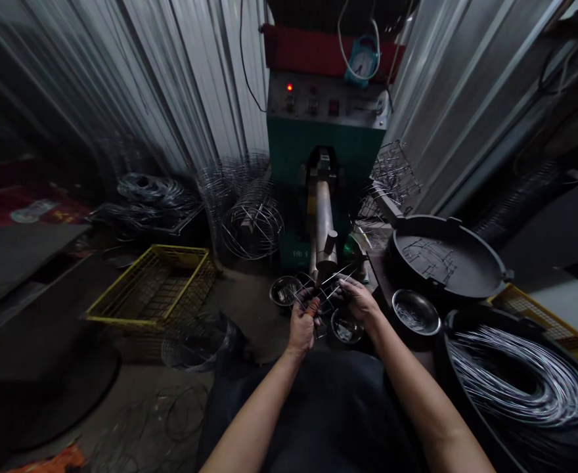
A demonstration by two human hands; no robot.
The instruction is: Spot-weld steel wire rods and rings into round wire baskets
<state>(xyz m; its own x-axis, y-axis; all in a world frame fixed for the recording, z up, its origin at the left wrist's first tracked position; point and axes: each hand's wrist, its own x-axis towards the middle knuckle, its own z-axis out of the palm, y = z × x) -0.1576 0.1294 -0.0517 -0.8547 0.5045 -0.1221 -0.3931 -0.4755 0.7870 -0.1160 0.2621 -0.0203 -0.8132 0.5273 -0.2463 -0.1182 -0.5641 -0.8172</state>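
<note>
Head view: The left hand (305,323) and right hand (358,297) were both at a thin wire piece (332,276), located between them just below the blunt end of a metal cylinder (325,213). Whether the wire touched the cylinder could not be told. Left fingers: curled in, gripping the wire; an orange item (312,307) showed at them, wrap or handle not distinguishable. Right fingers: thumb and fingertips pinching the wire's other side.

The cylinder projected from a green machine (289,148); a red lamp (289,87) was lit on its panel (351,105). A blue clock (360,62) hung above the panel.

Below the hands: one metal bowl (272,292) near the left hand, a second bowl (347,342) below the right. To the right: a third bowl (431,310) of small pieces, a round black pan (479,259) with wire pieces, and a coil of wire (545,374) in a dark tub. To the left: a yellow basket (180,247) on the floor.
</note>
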